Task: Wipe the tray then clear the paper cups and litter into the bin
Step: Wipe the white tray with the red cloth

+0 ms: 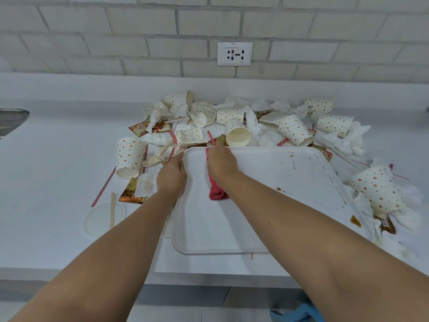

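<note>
Tray [267,205] looks light, stiff and slick; left hand [171,180] fingers clamp its far-left rim. Right hand [221,162] presses a soft red cloth [217,192] onto it, fingers closed over the cloth.

The flat plastic tray [267,205] is white, marked with brown smears (the darkest blotch sits at its right edge). The crumpled cloth [217,190] on it is pinkish red. The scattered paper cups [294,130] are cream with orange and brown polka dots. Thin straws [103,186] carry red and white stripes. The tabletop [58,159] is plain white, the brick wall [116,31] off-white.
</note>
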Demonstrator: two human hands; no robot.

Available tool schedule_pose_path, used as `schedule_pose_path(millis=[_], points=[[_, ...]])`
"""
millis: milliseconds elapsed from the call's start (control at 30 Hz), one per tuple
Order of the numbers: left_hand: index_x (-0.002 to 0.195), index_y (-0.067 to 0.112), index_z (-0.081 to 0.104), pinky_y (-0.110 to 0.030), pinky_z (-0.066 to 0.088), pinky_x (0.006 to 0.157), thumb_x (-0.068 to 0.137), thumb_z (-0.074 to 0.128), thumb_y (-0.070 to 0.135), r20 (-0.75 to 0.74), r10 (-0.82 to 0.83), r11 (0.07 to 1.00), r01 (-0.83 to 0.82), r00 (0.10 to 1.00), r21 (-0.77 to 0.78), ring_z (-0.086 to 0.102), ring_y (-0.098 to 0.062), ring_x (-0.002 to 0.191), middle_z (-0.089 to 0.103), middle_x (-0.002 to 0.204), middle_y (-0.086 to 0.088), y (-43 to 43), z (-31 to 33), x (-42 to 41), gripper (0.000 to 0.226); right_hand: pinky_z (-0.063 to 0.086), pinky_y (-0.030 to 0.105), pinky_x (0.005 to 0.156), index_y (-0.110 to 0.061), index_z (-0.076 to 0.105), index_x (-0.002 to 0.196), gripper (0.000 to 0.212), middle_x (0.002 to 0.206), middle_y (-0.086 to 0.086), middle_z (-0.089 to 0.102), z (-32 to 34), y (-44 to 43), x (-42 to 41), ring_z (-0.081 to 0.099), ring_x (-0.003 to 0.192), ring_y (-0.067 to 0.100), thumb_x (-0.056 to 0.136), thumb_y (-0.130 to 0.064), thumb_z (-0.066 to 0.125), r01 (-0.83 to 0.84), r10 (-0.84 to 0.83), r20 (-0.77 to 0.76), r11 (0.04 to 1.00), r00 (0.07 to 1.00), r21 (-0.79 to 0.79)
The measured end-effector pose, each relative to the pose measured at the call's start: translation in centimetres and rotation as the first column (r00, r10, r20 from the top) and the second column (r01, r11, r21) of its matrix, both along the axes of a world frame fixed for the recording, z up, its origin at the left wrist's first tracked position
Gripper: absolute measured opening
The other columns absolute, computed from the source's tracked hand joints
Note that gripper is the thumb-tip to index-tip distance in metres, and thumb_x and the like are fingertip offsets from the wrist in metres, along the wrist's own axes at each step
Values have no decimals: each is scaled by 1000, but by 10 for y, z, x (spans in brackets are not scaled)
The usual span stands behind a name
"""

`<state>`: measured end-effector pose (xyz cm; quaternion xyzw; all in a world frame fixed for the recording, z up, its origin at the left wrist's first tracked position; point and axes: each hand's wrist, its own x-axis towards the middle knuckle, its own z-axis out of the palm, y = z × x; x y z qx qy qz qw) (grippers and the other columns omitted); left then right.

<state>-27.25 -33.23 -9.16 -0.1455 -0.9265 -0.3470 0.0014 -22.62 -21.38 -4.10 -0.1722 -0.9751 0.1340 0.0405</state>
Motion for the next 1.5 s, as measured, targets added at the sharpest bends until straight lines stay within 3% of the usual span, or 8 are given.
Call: schedule_pose_path(millis=[267,467,633,800,1067,1300,1367,1500], points=[[141,19,41,-42,39,101,101,28,16,-32,32,999,-33,999,-38,50,-31,123,54,135,-8,2,5,5,42,44,36,85,-1,54,121,29,136,12,36,-5,54,13,55,110,31,99,-14,39,254,-254,-16,967,967,-6],[139,16,43,-41,41,97,100,28,13,-74,28,998,-32,997,-57,51,-33,120,57,130,-13,4,13,12,42,39,34,81,-13,60,122,41,127,9,47,10,71,25,47,114,29,101,-34,31,216,-215,-48,976,975,9],[129,13,52,-40,47,83,98,32,15,-156,56,990,-75,986,-118,58,-34,105,64,117,-14,2,15,10,37,41,32,71,-11,58,114,27,119,11,51,31,105,53,56,101,29,99,-18,37,265,-247,-241,963,939,45],[130,10,51,-46,44,90,96,40,15,-226,85,988,-111,970,-104,47,-34,118,52,129,-15,14,29,10,36,44,34,79,-10,61,117,31,117,12,56,30,152,84,55,107,29,92,-3,43,349,-341,-157,937,927,26],[126,6,56,-38,34,102,97,44,17,-154,-152,988,156,976,14,39,-34,121,46,125,-19,89,46,33,34,42,37,91,-13,57,128,42,130,13,40,9,190,116,38,122,29,92,3,43,439,-439,-71,898,895,-24],[125,6,53,-42,36,102,97,38,31,11,-224,963,223,975,-151,39,-36,120,39,130,-20,136,43,53,40,39,39,99,-10,38,139,49,136,16,34,-14,210,140,37,125,32,92,2,36,493,-494,77,869,866,35],[124,4,51,-42,37,99,97,38,29,14,-218,961,217,976,-173,41,-36,117,41,128,-22,141,39,55,39,40,39,99,-7,45,134,44,128,16,41,-22,216,143,42,121,32,91,2,35,485,-480,99,874,872,-30],[128,1,46,-40,34,100,97,38,22,-8,-242,946,234,970,-225,41,-36,117,45,128,-22,147,34,59,38,36,32,77,-1,53,113,29,94,8,38,-33,222,148,50,105,29,91,2,35,446,-447,20,888,894,-110]])
